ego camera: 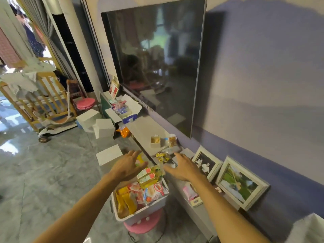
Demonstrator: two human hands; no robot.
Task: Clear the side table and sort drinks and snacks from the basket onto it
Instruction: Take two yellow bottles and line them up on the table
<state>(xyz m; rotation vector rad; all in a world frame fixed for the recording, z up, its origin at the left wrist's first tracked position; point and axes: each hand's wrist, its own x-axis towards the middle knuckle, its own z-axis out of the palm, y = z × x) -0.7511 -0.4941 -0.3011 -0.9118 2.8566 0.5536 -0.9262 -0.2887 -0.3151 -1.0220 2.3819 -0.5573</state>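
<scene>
Nearest my lens, the left forearm [78,207] and right forearm [224,207] run up from the bottom edge toward the middle of the view.

Far left, a wooden crib [43,99] stands draped in cloth. White boxes [103,128] sit on the grey floor just beside the near end of the side table [145,127].

The left hand [128,165] is spread wide, palm down, holding nothing. It hovers over the far end of the basket [140,214]. I cannot tell through the blur whether its fingertips touch the packet beneath.

The white basket rests on a pink stool [142,225], pushed against the table's front edge. It is packed with yellow packets [125,202] on its left and red-and-white packets [154,190] on its right. Drink cartons [149,176] stick up at the far end, between my two hands.

The right hand [184,168] is also open with fingers extended and nothing in it. It hangs over the table edge, just beside a yellow wrapper [163,156] lying on the tabletop.

Behind that wrapper are a small open box [155,141] and a cup [171,139], near the lower corner of the dark television [157,64].

Further right on the table, a pink packet [190,192] lies under my right forearm. Two picture frames [241,185] lean against the wall.
</scene>
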